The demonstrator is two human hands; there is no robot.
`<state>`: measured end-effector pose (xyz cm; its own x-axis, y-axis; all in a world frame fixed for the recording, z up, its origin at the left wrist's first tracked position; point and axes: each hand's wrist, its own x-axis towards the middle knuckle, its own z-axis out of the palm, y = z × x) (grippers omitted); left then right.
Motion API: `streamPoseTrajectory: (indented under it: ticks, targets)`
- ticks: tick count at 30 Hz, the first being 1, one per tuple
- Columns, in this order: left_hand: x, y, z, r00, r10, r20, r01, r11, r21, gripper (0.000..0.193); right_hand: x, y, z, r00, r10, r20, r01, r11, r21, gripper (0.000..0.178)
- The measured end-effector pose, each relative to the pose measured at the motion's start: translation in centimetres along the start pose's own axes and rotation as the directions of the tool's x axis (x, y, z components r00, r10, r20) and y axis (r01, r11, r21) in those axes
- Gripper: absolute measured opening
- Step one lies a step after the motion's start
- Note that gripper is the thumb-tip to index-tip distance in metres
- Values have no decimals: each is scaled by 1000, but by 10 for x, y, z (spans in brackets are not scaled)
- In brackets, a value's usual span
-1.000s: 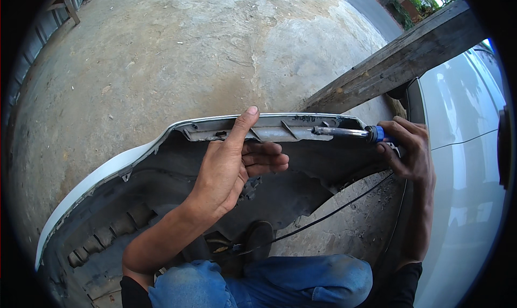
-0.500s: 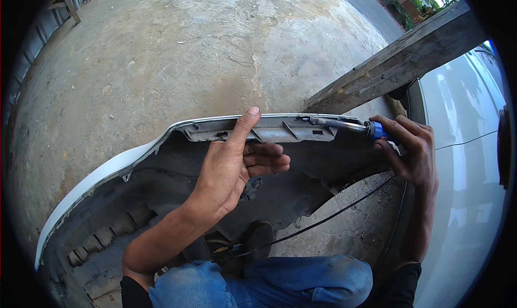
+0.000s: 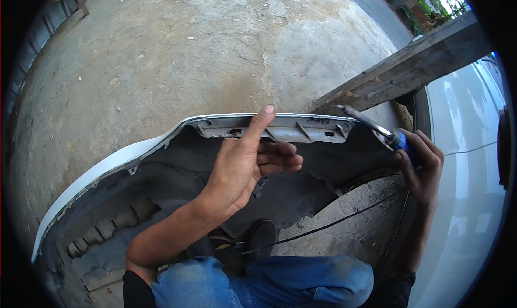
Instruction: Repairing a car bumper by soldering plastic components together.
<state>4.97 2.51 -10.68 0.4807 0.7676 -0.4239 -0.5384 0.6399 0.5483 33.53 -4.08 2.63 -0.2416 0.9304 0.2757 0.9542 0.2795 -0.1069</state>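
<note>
Bare concrete floor [image 3: 215, 55] fills the upper view, with a weathered wooden beam [image 3: 398, 74] slanting across the right and a white car body [image 3: 474, 200] beside it. A detached white bumper cover [image 3: 134, 200], inner side up, lies across the person's lap above blue jeans [image 3: 280, 284], and a thin black cable [image 3: 323, 227] runs beneath it.

The left hand [image 3: 242, 168] braces the bumper's inner flange: its forefinger lies straight up against the mounting strip [image 3: 291, 131], the other fingers curled sideways, gripping nothing. The right hand [image 3: 420, 165] is clamped on the blue handle of a screwdriver [image 3: 377, 129], whose metal shaft angles up and left to the strip's right end.

To do this well, I judge the tip should sit squarely in its fastener or clip before any force goes in, with the shaft in line with it, and the left hand should press the flange firmly so that the flexible plastic does not spring away.

Against the frame a second earlier, the shaft tilts more steeply and the right hand sits lower; the left hand has hardly moved.
</note>
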Motion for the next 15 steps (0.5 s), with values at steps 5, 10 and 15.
streamPoseTrajectory:
  ticks: [5,10,15]
  targets:
    - [-7,-4,15,995,50,86,-37,989,-141,62,-75,26,9,807,546,-225,-456,818,350,38]
    - [-9,-9,13,990,110,89,-97,986,-137,57,-77,28,51,739,655,-155,-482,676,557,42]
    - [-3,-13,17,997,55,63,-48,994,-100,63,-91,9,51,606,788,-105,-453,451,769,32]
